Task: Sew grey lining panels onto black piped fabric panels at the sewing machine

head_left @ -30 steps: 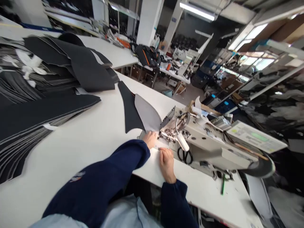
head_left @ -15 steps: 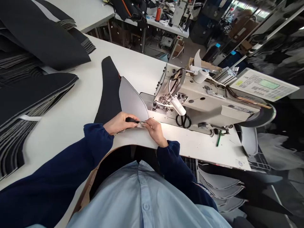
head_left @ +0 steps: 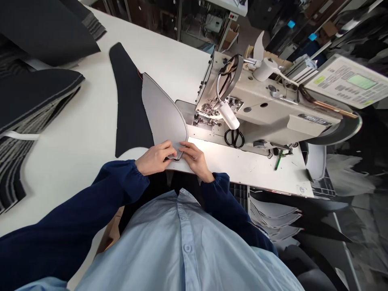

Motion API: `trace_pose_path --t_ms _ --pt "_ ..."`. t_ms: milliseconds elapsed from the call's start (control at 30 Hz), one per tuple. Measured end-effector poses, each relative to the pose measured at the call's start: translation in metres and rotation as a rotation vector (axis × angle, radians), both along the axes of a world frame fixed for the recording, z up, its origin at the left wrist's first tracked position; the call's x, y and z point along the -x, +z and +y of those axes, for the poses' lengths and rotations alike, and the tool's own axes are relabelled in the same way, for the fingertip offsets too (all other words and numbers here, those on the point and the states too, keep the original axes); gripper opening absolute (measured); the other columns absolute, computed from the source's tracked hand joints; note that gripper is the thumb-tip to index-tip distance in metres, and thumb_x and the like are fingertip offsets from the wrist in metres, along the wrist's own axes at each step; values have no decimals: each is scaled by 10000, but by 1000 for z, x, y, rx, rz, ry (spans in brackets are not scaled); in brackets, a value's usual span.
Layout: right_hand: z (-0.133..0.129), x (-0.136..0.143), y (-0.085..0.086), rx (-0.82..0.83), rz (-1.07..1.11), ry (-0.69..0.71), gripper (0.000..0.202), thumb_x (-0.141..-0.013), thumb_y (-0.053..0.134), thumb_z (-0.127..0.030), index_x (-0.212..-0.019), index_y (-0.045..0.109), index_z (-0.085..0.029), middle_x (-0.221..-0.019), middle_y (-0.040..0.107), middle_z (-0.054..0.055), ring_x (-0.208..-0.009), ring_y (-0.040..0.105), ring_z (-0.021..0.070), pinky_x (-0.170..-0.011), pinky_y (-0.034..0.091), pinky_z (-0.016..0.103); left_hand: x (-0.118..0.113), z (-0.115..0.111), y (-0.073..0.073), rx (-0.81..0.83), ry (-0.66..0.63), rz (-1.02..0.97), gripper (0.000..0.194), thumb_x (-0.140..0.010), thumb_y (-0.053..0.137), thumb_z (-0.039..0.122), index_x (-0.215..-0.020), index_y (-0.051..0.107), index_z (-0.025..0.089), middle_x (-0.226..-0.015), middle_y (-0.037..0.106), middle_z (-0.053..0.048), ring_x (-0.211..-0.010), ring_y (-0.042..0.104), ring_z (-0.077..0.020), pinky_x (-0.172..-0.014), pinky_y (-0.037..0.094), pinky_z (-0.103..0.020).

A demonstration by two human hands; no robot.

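A grey fabric panel with a dark piped edge lies over a black fabric panel on the white table. My left hand is closed, its curled fingers pinching the near corner of the grey panel. At the same corner, my right hand grips the curved edge with its fingers on top; its thumb is mostly hidden. A bit of red thread shows at the far end where the two panels meet.
Right of the panels stands a sewing machine with a lit lamp and a control panel. Black-handled scissors rest at its base. Stacked black pieces cover the table's left side. Grey pieces hang below right.
The near corner of the grey panel, bunched between my hands before, now lies flatter. My right fingers have moved onto its edge. The view has tilted down, shifting the scene upward.
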State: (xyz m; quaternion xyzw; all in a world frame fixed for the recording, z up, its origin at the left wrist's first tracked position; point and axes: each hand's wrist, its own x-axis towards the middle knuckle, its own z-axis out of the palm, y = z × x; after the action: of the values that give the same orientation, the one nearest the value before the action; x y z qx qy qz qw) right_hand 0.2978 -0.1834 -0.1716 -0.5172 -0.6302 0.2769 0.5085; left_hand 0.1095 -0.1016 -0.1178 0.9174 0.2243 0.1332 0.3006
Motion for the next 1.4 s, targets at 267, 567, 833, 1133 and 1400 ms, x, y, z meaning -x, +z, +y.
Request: trace_pose_path --t_ms 267,567,833,1133,1400 --pt "-2 2 -8 -41 -105 8 229 -938 486 -189 -1063 677 -212 -1292 574 94 -1200 539 185 -1031 466 361 7 -5 -22 -94 19 54 167 -867 511 175 -1005 601 149 -953 534 -50 -691 518 -118 -634 434 -233" --pt "-6 -2 0 -71 -221 31 255 -949 516 -268 -1165 637 -209 -1322 563 106 -1225 517 210 -1032 467 394 3 -10 -15 -165 84 -80 234 -898 451 177 -954 678 169 -855 572 -31 -673 528 -107 -624 426 -227" --pt "-4 -4 19 -6 -170 -46 271 -982 465 -359 -1014 692 -214 -1021 682 62 -956 643 171 -876 531 315 -11 -3 13 108 213 -64 217 -873 456 264 -851 644 159 -756 652 -10 -622 540 -114 -618 430 -235" --pt "-9 -148 7 397 -763 -714 382 -921 463 -283 -1228 603 -104 -1271 514 218 -1216 447 334 -1051 328 518 -4 12 57 682 321 -32 260 -812 558 394 -867 631 151 -552 486 51 -335 294 -32 -322 231 -175" --pt "10 -175 15 642 -604 -782 375 -791 551 -169 -1154 620 -104 -1101 561 192 -1000 562 286 -907 431 455 2 12 64 738 295 -56 271 -801 595 404 -863 646 145 -516 373 69 -354 272 -30 -307 210 -156"
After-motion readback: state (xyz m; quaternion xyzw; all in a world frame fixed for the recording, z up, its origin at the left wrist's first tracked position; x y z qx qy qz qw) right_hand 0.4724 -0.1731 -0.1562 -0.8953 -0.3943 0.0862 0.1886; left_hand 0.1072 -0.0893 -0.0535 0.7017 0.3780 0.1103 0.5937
